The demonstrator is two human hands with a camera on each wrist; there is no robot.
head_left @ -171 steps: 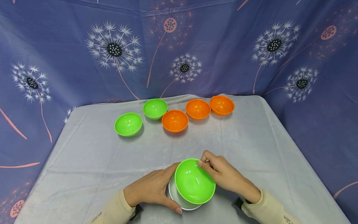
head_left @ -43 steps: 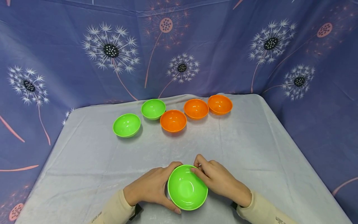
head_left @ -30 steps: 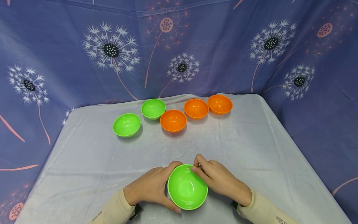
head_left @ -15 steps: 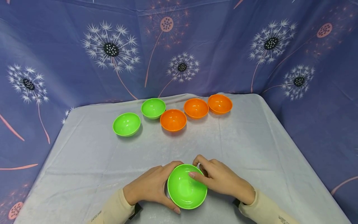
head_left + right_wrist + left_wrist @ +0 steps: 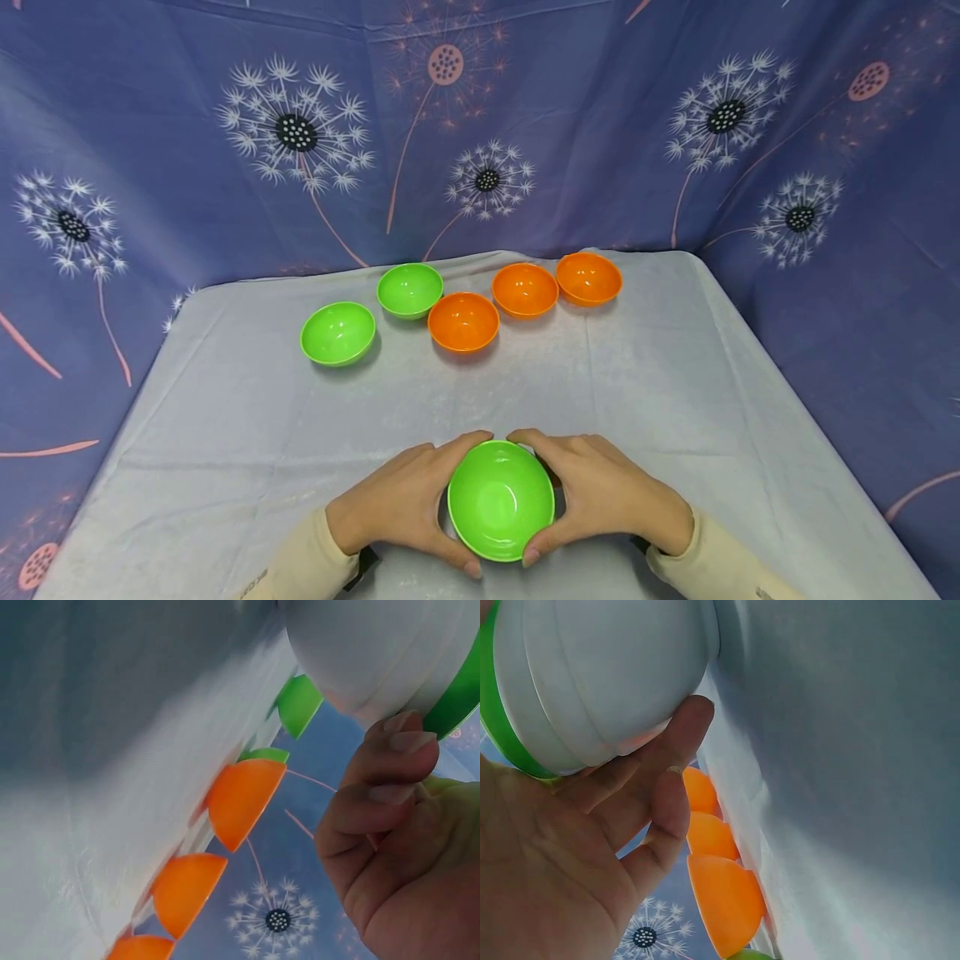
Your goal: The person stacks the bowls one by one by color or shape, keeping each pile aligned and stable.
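A green bowl sits nested on top of stacked white bowls at the near middle of the table. From the left, my left hand curves round the stack, thumb at the near side of the rim and fingers against the white sides. My right hand holds the opposite side, its thumb at the near rim and its bent fingertips at the green bowl's edge and the white below it. In the head view the green bowl hides the white ones almost wholly.
Toward the back stand two green bowls, one at left and one behind it. Three orange bowls, the nearest, the middle one and the rightmost, stand beside them. A flowered curtain encloses the grey-clothed table.
The green bowl, earlier tilted above a white one, has come down left onto it. My right hand has moved its thumb from inside the bowl to the near rim. My left hand stays nearly in place.
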